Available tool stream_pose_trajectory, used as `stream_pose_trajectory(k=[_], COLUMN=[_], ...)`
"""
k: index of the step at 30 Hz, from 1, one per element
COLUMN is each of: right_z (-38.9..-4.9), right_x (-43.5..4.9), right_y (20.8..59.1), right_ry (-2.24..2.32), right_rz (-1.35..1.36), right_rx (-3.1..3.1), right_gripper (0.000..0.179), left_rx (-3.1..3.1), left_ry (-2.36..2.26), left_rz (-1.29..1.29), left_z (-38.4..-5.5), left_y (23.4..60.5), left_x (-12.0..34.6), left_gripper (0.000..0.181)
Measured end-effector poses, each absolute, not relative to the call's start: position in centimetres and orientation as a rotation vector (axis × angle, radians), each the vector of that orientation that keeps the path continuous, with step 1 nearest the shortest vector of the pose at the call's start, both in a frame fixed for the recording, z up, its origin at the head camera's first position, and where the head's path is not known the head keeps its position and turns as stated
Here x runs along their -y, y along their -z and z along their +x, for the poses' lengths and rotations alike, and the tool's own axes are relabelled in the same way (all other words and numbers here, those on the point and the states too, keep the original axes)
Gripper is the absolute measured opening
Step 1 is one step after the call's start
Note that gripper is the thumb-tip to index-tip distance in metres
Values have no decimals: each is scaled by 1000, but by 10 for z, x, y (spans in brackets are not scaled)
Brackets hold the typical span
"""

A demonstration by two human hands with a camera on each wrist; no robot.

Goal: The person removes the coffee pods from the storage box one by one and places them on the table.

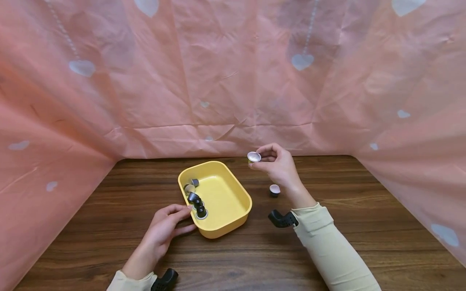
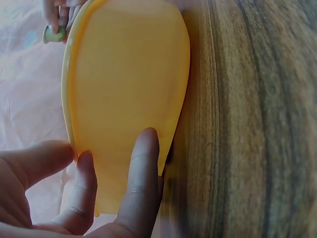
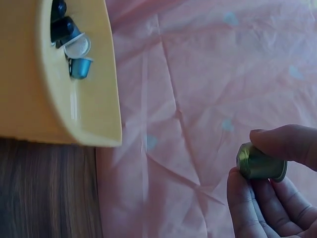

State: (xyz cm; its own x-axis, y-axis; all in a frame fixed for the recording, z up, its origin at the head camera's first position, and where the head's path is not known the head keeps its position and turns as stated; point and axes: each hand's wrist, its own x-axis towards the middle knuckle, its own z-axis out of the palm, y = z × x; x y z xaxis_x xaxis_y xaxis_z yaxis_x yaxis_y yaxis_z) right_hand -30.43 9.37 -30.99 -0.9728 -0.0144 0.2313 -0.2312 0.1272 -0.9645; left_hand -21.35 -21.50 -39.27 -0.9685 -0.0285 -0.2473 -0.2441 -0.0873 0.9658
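Note:
My right hand (image 1: 281, 166) holds a green coffee capsule (image 3: 265, 164) in the air, right of a yellow bin (image 1: 223, 198). Thumb and fingertips pinch its sides, and its silver lid shows in the head view. With my left hand (image 1: 162, 228) I grip the near left rim of the bin, fingers against its outer wall (image 2: 126, 89). Several coffee capsules lie along the bin's left side, among them dark ones (image 1: 201, 212) and a blue one (image 3: 80, 68). On the table, below my right hand, a dark capsule (image 1: 274, 190) stands with its pale lid up.
The bin stands on a dark wood-grain table (image 1: 327, 250). Pink fabric with pale hearts (image 1: 233, 81) hangs behind the table and along both sides. Black wrist mounts (image 1: 282, 219) stick out from both sleeves.

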Motion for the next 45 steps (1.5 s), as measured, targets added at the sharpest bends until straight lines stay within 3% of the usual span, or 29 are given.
stream_pose_trajectory(k=[18, 24, 45], right_z=[-299, -300, -313], right_x=[-160, -179, -190], right_y=[323, 322, 340], right_ry=[-1750, -1761, -1801], right_rz=[238, 216, 68], right_rx=[2345, 2299, 2340], right_gripper=[48, 42, 45], left_rx=[-2017, -2016, -2016], left_ry=[-2185, -2188, -2190], left_rz=[-290, -294, -285], left_z=[-217, -216, -218], left_y=[395, 396, 396], left_x=[216, 217, 217], left_gripper=[23, 22, 23])
